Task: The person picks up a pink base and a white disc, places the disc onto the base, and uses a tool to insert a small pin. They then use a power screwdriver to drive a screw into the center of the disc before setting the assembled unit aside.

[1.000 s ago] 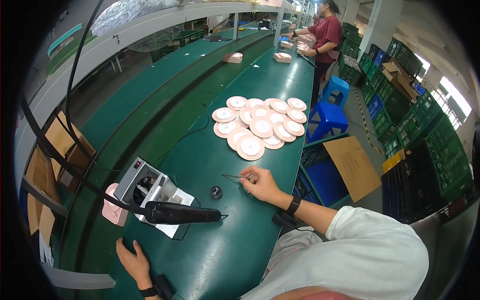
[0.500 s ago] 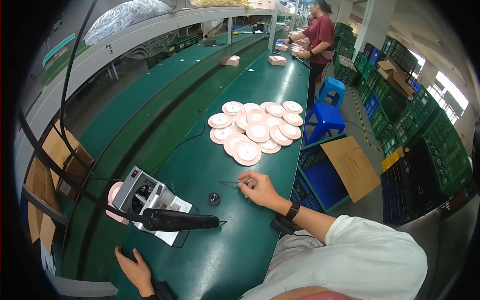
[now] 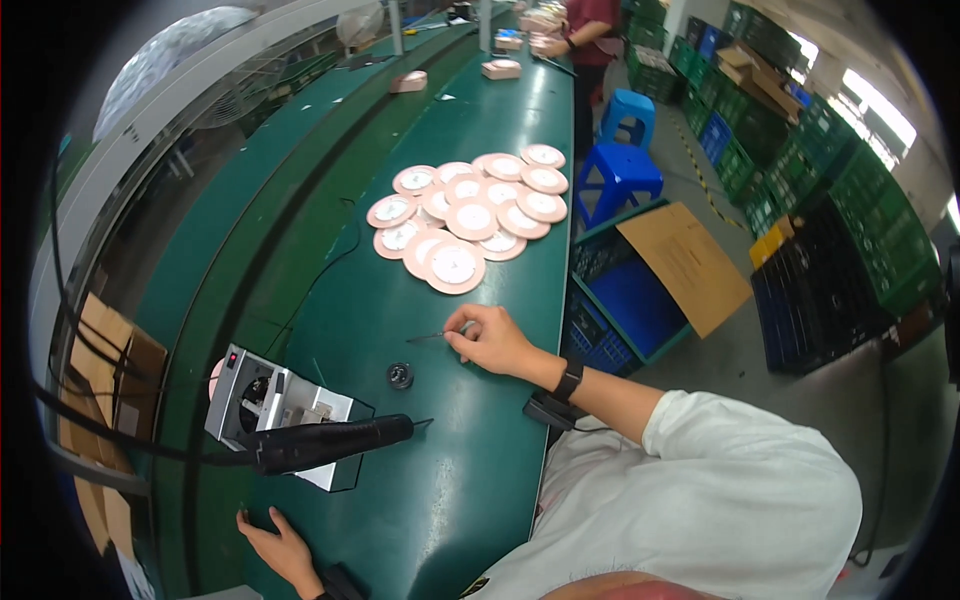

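My right hand [image 3: 492, 340] pinches a thin, dark pair of tweezers [image 3: 426, 338] just above the green bench, its tip pointing left. Below that tip sits a small round black container [image 3: 400, 375]. Farther up the bench lies a spread of overlapping pink discs [image 3: 454, 264] with white centres. My left hand [image 3: 282, 553] is open and empty at the lower left, fingers apart. Between the hands stands a grey-and-white screw feeder [image 3: 292, 405], its front partly covered by a black electric screwdriver [image 3: 335, 443].
A black cable runs from the screwdriver to the left. Blue stools [image 3: 618, 180] and a crate [image 3: 630, 310] with a cardboard sheet [image 3: 690, 265] stand beyond the bench's right edge. Pink boxes [image 3: 501, 69] lie up the bench, near a person in a red shirt [image 3: 592, 25].
The whole view has shifted, so the scene sits higher and farther left. My right hand keeps its pinch on the tweezers, and my left hand stays open near the feeder.
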Available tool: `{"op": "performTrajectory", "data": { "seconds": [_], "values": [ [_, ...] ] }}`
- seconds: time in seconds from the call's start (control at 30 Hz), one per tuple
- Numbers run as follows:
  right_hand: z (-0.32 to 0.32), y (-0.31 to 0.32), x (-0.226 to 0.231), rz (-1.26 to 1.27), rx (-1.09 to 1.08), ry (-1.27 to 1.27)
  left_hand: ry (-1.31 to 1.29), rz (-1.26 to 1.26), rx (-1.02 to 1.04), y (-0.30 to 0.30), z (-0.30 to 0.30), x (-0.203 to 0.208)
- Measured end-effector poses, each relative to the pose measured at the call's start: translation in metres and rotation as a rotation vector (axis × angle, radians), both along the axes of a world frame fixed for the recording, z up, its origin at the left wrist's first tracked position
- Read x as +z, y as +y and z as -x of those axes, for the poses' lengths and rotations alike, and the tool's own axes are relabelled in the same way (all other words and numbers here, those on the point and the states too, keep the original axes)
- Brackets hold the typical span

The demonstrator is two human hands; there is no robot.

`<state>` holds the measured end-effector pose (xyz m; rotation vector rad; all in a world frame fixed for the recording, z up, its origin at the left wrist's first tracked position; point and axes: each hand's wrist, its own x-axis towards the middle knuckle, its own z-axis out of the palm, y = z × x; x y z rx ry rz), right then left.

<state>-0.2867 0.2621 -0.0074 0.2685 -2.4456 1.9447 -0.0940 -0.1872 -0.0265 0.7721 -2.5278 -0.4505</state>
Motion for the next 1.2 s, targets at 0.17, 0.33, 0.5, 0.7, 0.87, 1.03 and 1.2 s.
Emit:
{"op": "performTrajectory", "data": {
  "seconds": [0.17, 0.33, 0.5, 0.7, 0.87, 1.03, 1.2],
  "values": [
    [-0.001, -0.001, -0.005, 0.168, -0.029, 0.003, -0.018, -0.02, 0.027, 0.0, -0.005, 0.004],
    [0.0, 0.003, -0.008, 0.033, 0.018, 0.068, -0.037, 0.002, 0.022, -0.001, -0.001, 0.001],
    [-0.001, 0.006, -0.014, 0.101, -0.021, 0.047, -0.018, 0.031, -0.024, -0.009, 0.001, -0.004],
    [0.002, 0.006, -0.008, -0.095, 0.053, 0.115, -0.021, 0.01, -0.008, -0.016, 0.0, -0.008],
    [0.005, 0.006, -0.012, -0.096, 0.055, 0.149, -0.04, -0.021, 0.005, -0.019, 0.003, -0.009],
    [0.001, 0.003, -0.008, -0.065, 0.061, 0.104, -0.021, 0.024, -0.031, -0.026, 0.001, -0.012],
    [0.0, 0.002, -0.01, -0.043, 0.064, 0.093, -0.049, 0.023, -0.01, -0.022, 0.0, -0.007]
  ]
}}
